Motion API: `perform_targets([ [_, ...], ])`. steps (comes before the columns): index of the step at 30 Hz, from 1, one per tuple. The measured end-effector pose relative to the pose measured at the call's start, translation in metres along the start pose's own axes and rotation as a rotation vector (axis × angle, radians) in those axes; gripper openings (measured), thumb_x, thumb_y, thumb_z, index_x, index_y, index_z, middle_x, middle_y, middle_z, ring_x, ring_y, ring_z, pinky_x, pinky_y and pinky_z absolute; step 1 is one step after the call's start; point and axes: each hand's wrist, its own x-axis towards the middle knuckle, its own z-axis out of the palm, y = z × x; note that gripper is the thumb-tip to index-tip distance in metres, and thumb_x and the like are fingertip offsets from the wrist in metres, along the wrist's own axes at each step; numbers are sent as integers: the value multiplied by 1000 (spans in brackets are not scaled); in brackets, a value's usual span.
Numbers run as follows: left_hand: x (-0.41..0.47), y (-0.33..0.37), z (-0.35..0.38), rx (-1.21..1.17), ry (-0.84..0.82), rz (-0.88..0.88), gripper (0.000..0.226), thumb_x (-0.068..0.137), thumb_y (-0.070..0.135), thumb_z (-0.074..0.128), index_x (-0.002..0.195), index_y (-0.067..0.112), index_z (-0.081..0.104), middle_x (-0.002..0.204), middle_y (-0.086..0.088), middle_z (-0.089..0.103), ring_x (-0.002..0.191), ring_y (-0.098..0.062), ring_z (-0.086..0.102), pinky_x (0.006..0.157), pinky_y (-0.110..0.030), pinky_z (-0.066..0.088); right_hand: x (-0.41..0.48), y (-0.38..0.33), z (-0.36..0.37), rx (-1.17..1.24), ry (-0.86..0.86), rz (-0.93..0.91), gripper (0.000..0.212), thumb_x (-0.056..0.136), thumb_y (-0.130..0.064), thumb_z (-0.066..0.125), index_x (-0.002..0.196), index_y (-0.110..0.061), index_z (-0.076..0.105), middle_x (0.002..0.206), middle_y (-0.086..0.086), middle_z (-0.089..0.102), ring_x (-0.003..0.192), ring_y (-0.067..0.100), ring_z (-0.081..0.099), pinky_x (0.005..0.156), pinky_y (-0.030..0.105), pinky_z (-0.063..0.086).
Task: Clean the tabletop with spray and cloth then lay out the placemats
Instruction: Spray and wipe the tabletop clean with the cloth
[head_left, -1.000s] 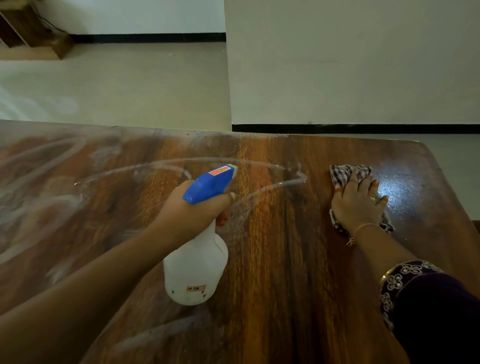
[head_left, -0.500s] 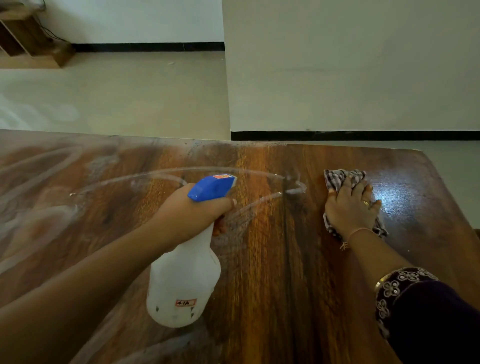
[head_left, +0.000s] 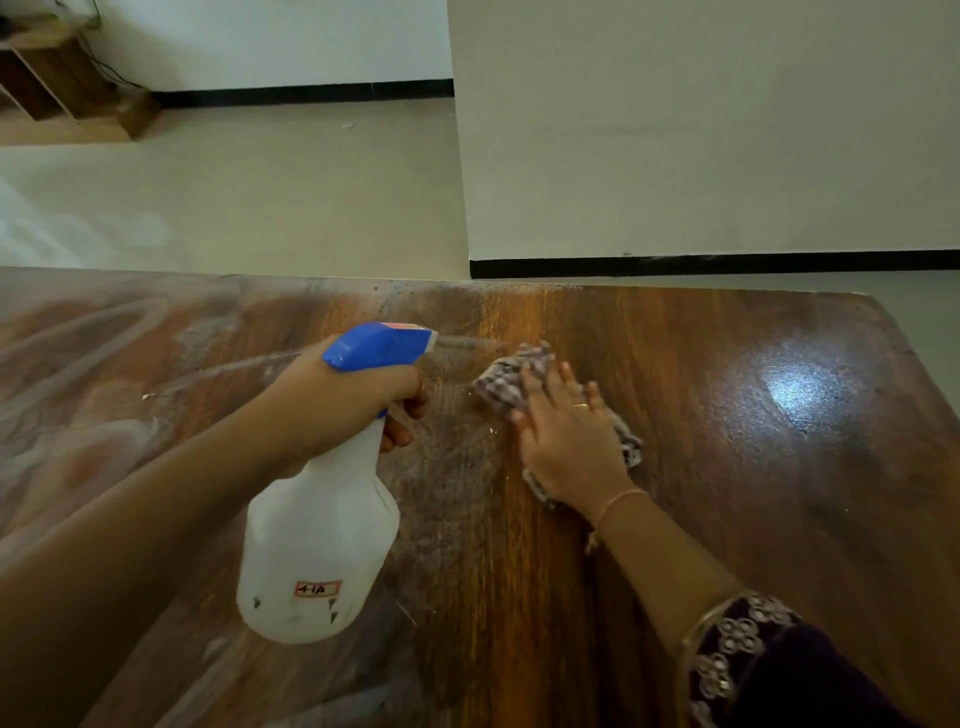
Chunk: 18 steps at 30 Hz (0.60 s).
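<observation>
My left hand (head_left: 343, 400) grips the neck of a white spray bottle (head_left: 317, 551) with a blue trigger head (head_left: 379, 344), held above the wooden tabletop (head_left: 727, 467). Its nozzle points right, and a thin mist leaves it toward the cloth. A checked cloth (head_left: 506, 382) lies flat on the table just right of the nozzle. My right hand (head_left: 566, 441) presses on it with straight, spread fingers. Pale wipe streaks cover the left half of the table. No placemats are in view.
The table's far edge runs across the middle of the view and its right corner is cut off at an angle. Beyond it are a pale floor, a white wall with black skirting (head_left: 675, 265), and a wooden shelf unit (head_left: 57, 88) at the far left.
My right hand has slid the cloth left, close to the nozzle. The bottle has come nearer and lower in view, and spray now leaves the nozzle.
</observation>
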Motion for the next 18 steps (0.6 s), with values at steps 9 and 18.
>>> perform_targets([
  [9,11,-12,-11,31,-30,4,18,85,16,55,69,13,62,61,1,66,49,-10,62,49,-25,50,51,64,-14,19,109,496,59,101,-33,26,152,-8,9,159,20,4,146,36,4,117,52,7],
  [18,30,-15,-16,-9,-36,-6,19,81,22,60,64,17,63,59,3,66,47,-10,62,49,-27,50,89,32,-11,-18,104,195,58,101,-35,23,153,-13,6,160,14,2,147,31,3,119,49,6],
])
